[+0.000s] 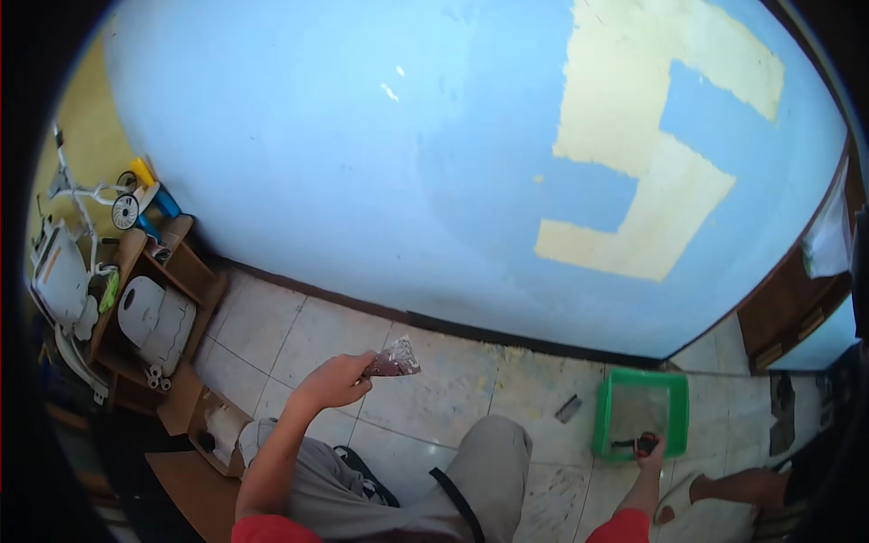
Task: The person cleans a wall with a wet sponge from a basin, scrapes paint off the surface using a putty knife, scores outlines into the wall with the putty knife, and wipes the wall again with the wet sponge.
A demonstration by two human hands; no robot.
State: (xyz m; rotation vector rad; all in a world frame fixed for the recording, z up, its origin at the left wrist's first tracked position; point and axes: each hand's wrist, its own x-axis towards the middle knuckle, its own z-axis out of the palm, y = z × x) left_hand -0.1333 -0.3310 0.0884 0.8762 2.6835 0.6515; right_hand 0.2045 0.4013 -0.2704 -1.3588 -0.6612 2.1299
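Observation:
My left hand (335, 382) is closed around a putty knife (398, 358), its broad blade spotted with pale residue. The knife is held above the tiled floor, short of the blue wall (362, 163). To the right, my right hand (654, 454) grips a tool with a black and orange handle (645, 442) at the near side of a green plastic basin (602, 407); its exact kind is unclear. Greyish material (638, 407) lies in the basin. A small dark flat piece (568, 409) rests on the floor left of the basin.
Yellow patches (625, 190) mark the wall at right. Crumbs (507, 357) lie along the dark baseboard (534, 344). On the left stand a wooden shelf (204, 294), a small white bicycle (86, 190) and an open cardboard box (186, 403). Another person's leg (742, 489) is at lower right.

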